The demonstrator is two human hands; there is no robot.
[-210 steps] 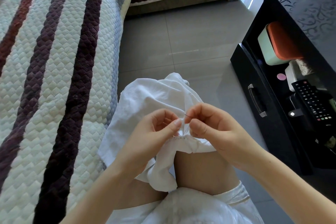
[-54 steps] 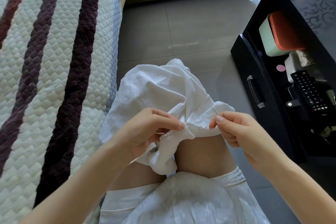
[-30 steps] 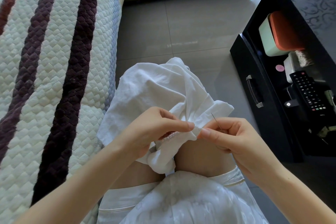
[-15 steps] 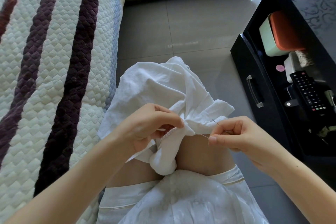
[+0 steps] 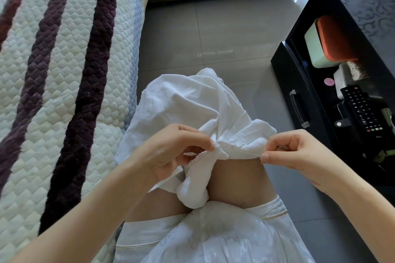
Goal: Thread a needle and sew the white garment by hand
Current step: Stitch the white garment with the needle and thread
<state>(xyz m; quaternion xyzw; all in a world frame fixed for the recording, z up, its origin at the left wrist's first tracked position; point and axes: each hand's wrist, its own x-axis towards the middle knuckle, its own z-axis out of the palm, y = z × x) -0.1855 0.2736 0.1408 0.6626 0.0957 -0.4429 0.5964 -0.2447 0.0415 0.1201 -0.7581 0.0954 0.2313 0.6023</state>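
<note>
1. Grey tiled floor [image 5: 213, 38] beyond the knees [image 5: 235, 177], striped couch [image 5: 64, 70] to their left, black cabinet [image 5: 284, 83] to their right.
2. Draped over the knees: white garment [image 5: 181, 109], bunched at its near edge.
3. Just above the knees, left hand [image 5: 168, 151] with thumb and forefinger pinched tight on a gathered fold of garment, beside a short row of stitches [image 5: 197, 157]; other fingers curled under the cloth.
4. Above the right knee, right hand [image 5: 299, 151] with fingers curled in narrow, pinching the needle [image 5: 269, 138], free end tilted up and away; thread [image 5: 245, 154] stretched taut from fold to fingertips.
5. Step in hand, judging by that taut thread: pulling a stitch snug.
6. To do it well:
   - Draw straight out along the seam, rightward over the knees.
   - Stop once taut, or risk puckered cloth or a snapped thread.
   - Keep the left pinch close to the last stitch.
   - Keep the needle clear of the bare knees.
7. Count: one garment, one needle, one thread, two hands, two knees; inside the cabinet, one remote [image 5: 361, 109] and one orange-lidded box [image 5: 333, 38].
</note>
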